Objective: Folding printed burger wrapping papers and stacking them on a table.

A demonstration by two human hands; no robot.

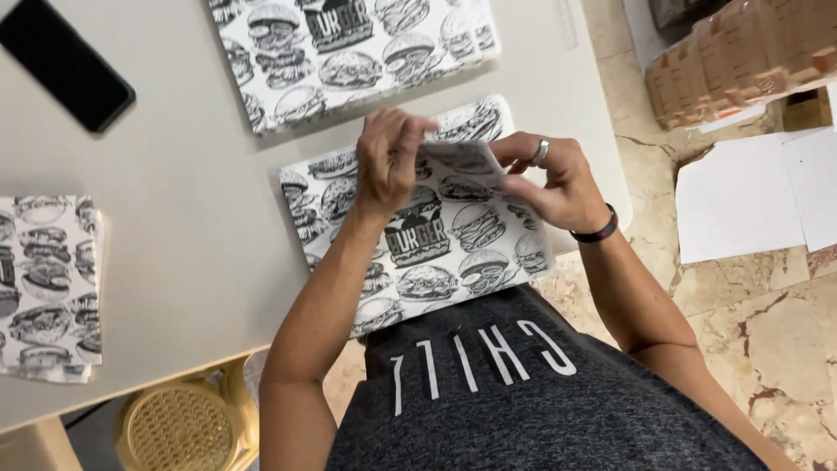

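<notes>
1. Two hands, left hand (388, 161) and right hand (558, 183), pinch a folded flap of the black-and-white burger-printed flat paper box (418, 244).
2. Box lies on the pale grey table (174, 262), seemingly overhanging its near edge.
3. Similar stacks (349, 52) rest nearby.

White paper sheet (436, 244) printed with black burger drawings, same pattern on far stack (349, 52) and side stack (48, 279); pale grey table (183, 192), black phone (65, 63), dark grey shirt (523, 401) white-lettered, black wristband (598, 232), cream-brown marbled floor (767, 323).
</notes>
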